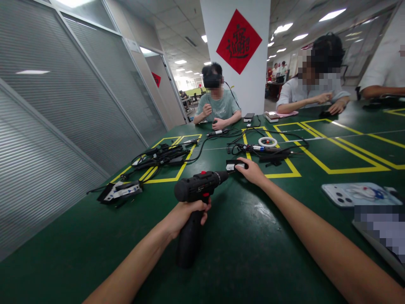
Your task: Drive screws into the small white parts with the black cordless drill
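Observation:
My left hand (186, 215) is wrapped round the grip of a black cordless drill (198, 185) with red buttons. The drill points right and away from me, over the green table (240, 253). My right hand (251, 171) pinches a small black and white block-like part (232, 165) in front of the chuck. The drill's tip is close to this part; whether they touch I cannot tell. Some of the part is hidden behind my right fingers.
Tangled black cables (167, 156) and a torn packet (122, 192) lie on the left. Beyond my right hand are a white ring (267, 142) and pen-like tools (262, 148). A phone (360, 194) lies at right. People (218, 101) sit across the table.

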A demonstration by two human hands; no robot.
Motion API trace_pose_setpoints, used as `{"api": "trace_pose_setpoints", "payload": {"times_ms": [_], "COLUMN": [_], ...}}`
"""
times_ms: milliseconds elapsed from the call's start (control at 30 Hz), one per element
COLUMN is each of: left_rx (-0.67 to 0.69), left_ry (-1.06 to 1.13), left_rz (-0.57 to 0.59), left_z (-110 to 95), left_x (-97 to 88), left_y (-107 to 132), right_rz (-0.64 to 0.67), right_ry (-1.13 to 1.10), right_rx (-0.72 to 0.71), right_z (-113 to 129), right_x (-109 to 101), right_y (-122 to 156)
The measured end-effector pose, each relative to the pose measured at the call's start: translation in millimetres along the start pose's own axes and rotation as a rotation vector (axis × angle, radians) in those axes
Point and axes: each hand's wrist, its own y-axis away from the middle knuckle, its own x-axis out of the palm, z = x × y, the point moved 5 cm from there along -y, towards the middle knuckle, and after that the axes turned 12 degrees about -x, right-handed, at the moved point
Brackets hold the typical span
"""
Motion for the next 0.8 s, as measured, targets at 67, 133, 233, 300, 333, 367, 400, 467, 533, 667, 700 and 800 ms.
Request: {"api": "trace_pose_setpoints", "payload": {"times_ms": [67, 133, 233, 300, 333, 367, 400, 467, 533, 667, 700, 800], "left_rx": [-0.004, -0.005, -0.004, -0.005, -0.005, -0.003, 0.000, 0.005, 0.005, 0.008, 0.009, 0.006], "left_ry": [-0.004, -0.004, 0.003, 0.012, 0.016, 0.019, 0.021, 0.019, 0.013, 0.002, 0.000, -0.003], "left_rz": [0.009, 0.010, 0.005, 0.002, 0.003, 0.003, 0.005, 0.012, 0.021, 0.026, 0.025, 0.027], "left_z": [-0.1, -0.4, -0.4, 0.0, 0.2, 0.2, 0.2, 0.0, -0.1, 0.3, 0.6, 1.6], "left_x": [0.6, 0.9, 1.0, 0.7, 0.5, 0.3, 0.2, 0.2, 0.5, 0.3, 0.1, -0.4], "left_y": [0.1, 0.3, 0.1, -0.4, -0.6, -0.7, -0.8, -0.9, -0.9, -1.6, -1.9, -2.6], "right_rz": [0.000, -0.001, 0.001, 0.000, -0.001, -0.002, -0.004, -0.005, -0.004, -0.001, 0.000, 0.004], "right_ry": [0.002, 0.004, 0.005, 0.006, 0.006, 0.006, 0.005, 0.002, 0.000, 0.004, 0.005, 0.005], "right_rx": [0.001, 0.000, -0.005, -0.001, 0.005, 0.011, 0.018, 0.024, 0.025, 0.031, 0.032, 0.032], "right_z": [-0.8, -1.0, 0.0, 0.2, -0.1, -0.6, -1.1, -2.3, -3.0, -3.2, -2.9, -2.0], "right_x": [0.3, 0.3, 0.0, -0.1, -0.1, 0.0, 0.2, 0.6, 0.9, 0.5, 0.3, 0.1], "right_y": [0.1, 0.1, -0.1, -0.1, -0.1, 0.0, 0.0, -0.1, -0.2, -0.4, -0.4, -0.4]}}
